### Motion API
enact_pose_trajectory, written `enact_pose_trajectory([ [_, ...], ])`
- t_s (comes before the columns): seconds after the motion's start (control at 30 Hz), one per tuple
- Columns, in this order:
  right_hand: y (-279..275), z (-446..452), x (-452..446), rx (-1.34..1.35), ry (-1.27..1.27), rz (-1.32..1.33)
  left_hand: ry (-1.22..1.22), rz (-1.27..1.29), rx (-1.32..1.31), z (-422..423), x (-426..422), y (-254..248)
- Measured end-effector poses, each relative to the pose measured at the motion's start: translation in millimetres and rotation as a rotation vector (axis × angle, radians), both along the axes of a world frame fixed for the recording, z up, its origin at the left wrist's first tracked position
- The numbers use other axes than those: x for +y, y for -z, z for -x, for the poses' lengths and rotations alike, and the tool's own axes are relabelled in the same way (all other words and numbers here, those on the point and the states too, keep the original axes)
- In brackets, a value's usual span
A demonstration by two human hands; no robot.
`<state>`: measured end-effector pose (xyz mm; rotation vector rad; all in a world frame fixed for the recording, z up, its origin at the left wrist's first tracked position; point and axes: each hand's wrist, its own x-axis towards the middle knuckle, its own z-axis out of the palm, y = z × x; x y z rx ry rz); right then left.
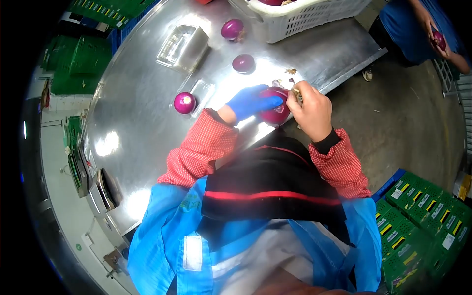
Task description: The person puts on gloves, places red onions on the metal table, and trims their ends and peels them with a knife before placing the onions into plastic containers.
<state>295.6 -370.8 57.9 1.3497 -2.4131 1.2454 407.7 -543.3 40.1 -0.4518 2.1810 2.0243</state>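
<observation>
A large red onion is held over the near edge of the metal table. My left hand, in a blue glove, wraps round its left side. The bare fingers of my right hand are pinched at the onion's upper right, on its dry stem end. Scraps of dry skin lie just beyond the onion. Three more red onions are on the table: one left of my gloved hand, one farther up and another behind that.
Clear plastic trays stand on the metal table. A white basket with onions sits at the far edge. Another person holds an onion at the upper right. Green crates are stacked at the lower right.
</observation>
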Motion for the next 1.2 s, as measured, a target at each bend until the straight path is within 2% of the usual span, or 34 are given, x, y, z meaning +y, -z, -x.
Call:
enact_pose_trajectory([
  [0.1,7.6,-1.0,-3.8,-0.102,0.025,0.0,-0.02,0.17,-0.047,-0.4,0.1,-5.0],
  [0.23,30.8,18.6,-4.0,-0.18,0.156,-0.082,0.151,0.077,0.047,-14.9,1.7,-13.7],
  [0.27,25.9,30.9,0.5,-0.335,0.2,-0.131,0.216,0.027,0.094,-19.4,2.7,-19.3],
  [0.3,43.6,42.0,4.7,-0.261,0.204,-0.215,0.268,0.075,0.018,-20.8,-0.4,-28.0],
  [0.4,95.7,43.6,14.0,-0.141,0.184,-0.398,0.011,-0.031,0.145,-18.8,10.5,-26.6],
  [0.43,84.1,35.5,12.6,-0.234,0.19,-0.386,0.01,0.059,0.11,-16.3,4.8,-20.2],
  [0.53,29.1,14.1,8.9,-0.392,0.02,-0.077,-0.042,-0.017,-0.087,-17.9,-10.4,2.8],
  [0.6,10.7,1.8,8.3,-0.13,-0.057,-0.068,-0.075,-0.177,-0.1,-16.0,-9.6,-1.1],
  [0.63,7.1,-2.0,7.5,-0.095,-0.089,-0.089,-0.085,-0.258,-0.099,-12.2,-6.5,-6.2],
  [0.7,9.5,-5.0,8.2,-0.044,-0.101,-0.085,-0.009,-0.125,-0.097,-10.0,-2.5,-14.9],
  [0.77,13.8,-3.9,9.4,0.003,-0.086,-0.122,0.044,0.059,-0.021,-11.5,-6.3,2.9],
  [0.87,5.7,-7.0,10.9,0.063,-0.156,-0.204,0.027,0.066,-0.13,-7.9,3.0,-21.9],
  [1.03,11.4,-12.1,6.4,0.065,-0.148,-0.213,-0.033,0.236,-0.11,-13.9,4.1,-3.9],
  [1.17,21.8,-15.7,-2.1,0.005,-0.133,-0.225,-0.037,0.246,-0.166,-15.7,6.0,-18.3],
  [1.2,24.6,-16.3,-5.8,-0.016,-0.13,-0.224,-0.035,0.162,-0.144,-19.5,6.7,-18.7],
])
